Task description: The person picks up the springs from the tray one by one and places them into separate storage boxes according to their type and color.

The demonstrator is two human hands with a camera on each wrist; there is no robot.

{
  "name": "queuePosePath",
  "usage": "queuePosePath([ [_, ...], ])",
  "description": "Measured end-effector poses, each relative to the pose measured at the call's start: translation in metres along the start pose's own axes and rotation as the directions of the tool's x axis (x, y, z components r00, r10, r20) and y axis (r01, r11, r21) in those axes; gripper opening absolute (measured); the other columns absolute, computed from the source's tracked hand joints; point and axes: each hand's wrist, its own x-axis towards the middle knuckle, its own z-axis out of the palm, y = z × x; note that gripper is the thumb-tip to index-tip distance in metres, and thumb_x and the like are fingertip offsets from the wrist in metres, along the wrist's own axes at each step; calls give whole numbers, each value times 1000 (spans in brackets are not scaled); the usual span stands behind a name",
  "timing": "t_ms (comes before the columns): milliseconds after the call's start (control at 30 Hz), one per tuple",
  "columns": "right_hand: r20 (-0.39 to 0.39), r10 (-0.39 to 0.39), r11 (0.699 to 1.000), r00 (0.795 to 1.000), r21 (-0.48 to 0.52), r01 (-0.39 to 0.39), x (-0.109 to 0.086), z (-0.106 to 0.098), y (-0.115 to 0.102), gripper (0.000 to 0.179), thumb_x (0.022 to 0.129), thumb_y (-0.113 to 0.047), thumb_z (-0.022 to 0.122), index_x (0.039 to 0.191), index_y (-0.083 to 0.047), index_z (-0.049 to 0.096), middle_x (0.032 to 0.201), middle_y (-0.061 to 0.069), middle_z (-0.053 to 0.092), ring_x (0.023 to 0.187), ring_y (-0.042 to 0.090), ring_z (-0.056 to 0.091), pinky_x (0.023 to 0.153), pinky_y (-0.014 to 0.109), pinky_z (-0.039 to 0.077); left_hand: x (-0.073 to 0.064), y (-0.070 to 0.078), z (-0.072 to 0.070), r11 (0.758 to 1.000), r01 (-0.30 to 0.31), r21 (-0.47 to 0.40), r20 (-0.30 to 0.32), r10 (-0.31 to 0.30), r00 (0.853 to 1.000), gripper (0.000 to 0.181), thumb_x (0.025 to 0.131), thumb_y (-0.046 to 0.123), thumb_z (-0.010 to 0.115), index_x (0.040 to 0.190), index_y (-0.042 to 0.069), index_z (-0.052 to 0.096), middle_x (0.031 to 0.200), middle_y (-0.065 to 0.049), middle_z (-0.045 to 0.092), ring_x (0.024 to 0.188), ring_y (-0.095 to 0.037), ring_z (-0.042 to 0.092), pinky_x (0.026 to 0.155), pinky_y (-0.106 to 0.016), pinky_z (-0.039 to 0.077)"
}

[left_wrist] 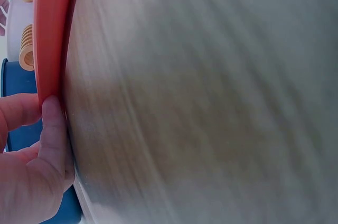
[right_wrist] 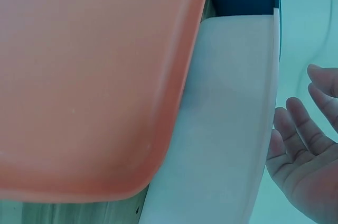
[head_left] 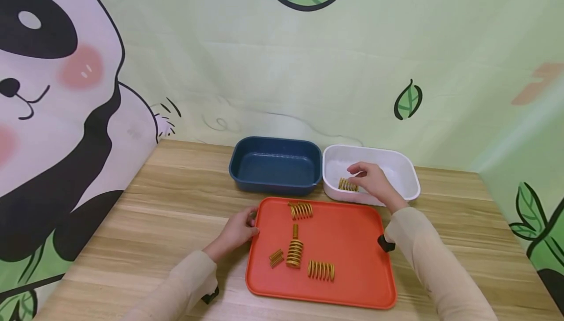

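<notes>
My left hand (head_left: 239,229) is at the left edge of the red tray (head_left: 352,252); in the left wrist view its thumb and a finger (left_wrist: 18,110) pinch the rim. Over the white bin (head_left: 407,189), my right hand (head_left: 370,178) hovers with parted, slightly bent fingers and nothing between them. A yellow coil spring (head_left: 348,184) lies in that bin, just below the fingertips. On the tray are large yellow springs, one near the back (head_left: 301,210), one at mid-left (head_left: 294,253) and one at the front (head_left: 321,270). Smaller thin springs (head_left: 276,258) lie among them.
A dark blue bin (head_left: 275,186) stands behind the tray, side by side with the white bin. All rest on a wood-grain table (head_left: 189,184). A printed cloth backdrop (head_left: 211,57) with a panda and leaves rises behind and at the sides.
</notes>
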Motion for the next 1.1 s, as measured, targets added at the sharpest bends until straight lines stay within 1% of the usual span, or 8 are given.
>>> queuePosePath([
  [133, 4, 14, 1000, 1000, 1, -14, -1, 2, -4, 30, 81, -9, 59, 109, 3, 58, 110, 24, 56, 91, 30, 56, 80, 38, 47, 0, -1, 0, 1000, -11, 0, 0, 11, 1000, 52, 73, -8, 58, 123, -3, 45, 74, -7, 48, 63, -14, 45, 52, -23, 43],
  [300, 20, 2, 1000, 1000, -12, -2, -4, 5, -8, 31, 81, -9, 59, 109, 3, 57, 109, 23, 57, 91, 30, 56, 82, 39, 46, 2, -3, 1, 1000, -4, -4, -2, 4, 1000, 53, 73, -8, 58, 123, -2, 46, 74, -7, 48, 63, -14, 45, 52, -23, 43],
  [467, 42, -19, 1000, 999, -19, 19, -7, 9, -14, 30, 80, -12, 60, 107, 1, 59, 105, 20, 59, 89, 27, 56, 79, 33, 46, 2, -3, 1, 1000, 2, 3, 0, -2, 1000, 53, 73, -7, 59, 123, -1, 46, 74, -6, 48, 63, -14, 45, 53, -22, 43],
  [533, 43, -23, 999, 999, -22, 24, -8, 10, -17, 28, 80, -13, 61, 105, -1, 60, 102, 18, 61, 88, 26, 56, 77, 31, 46, 2, -3, 0, 1000, -6, 9, 0, 6, 1000, 53, 73, -7, 59, 123, -1, 46, 74, -6, 48, 63, -14, 45, 53, -23, 43],
  [667, 55, -59, 998, 997, -30, 60, -11, 14, -22, 27, 80, -12, 60, 104, 0, 60, 99, 17, 61, 86, 24, 56, 77, 29, 45, 1, -2, -1, 1000, -15, 6, -1, 15, 1000, 52, 72, -7, 59, 123, -2, 46, 73, -6, 48, 63, -14, 45, 53, -22, 42],
  [933, 108, -30, 999, 994, -20, 33, -15, 21, -26, 29, 81, -12, 60, 107, -1, 59, 105, 16, 59, 90, 25, 54, 77, 31, 46, 3, -4, 0, 999, -34, 25, -11, 35, 999, 52, 72, -8, 59, 122, -2, 47, 72, -6, 49, 63, -14, 45, 53, -22, 41],
  [1033, 130, -19, 1000, 991, -6, 20, -17, 23, -29, 30, 81, -13, 60, 109, -1, 58, 105, 16, 59, 90, 24, 53, 76, 29, 46, 3, -4, 0, 999, -39, 34, -17, 40, 999, 52, 71, -8, 59, 122, -2, 47, 72, -6, 49, 63, -14, 45, 53, -22, 41],
  [1100, 141, -28, 1000, 990, 5, 28, -20, 24, -35, 30, 81, -11, 60, 109, 0, 58, 104, 17, 59, 90, 25, 53, 75, 28, 46, 3, -4, 0, 999, -38, 37, -17, 39, 999, 52, 71, -8, 59, 122, -2, 47, 72, -6, 49, 63, -14, 45, 53, -22, 40],
])
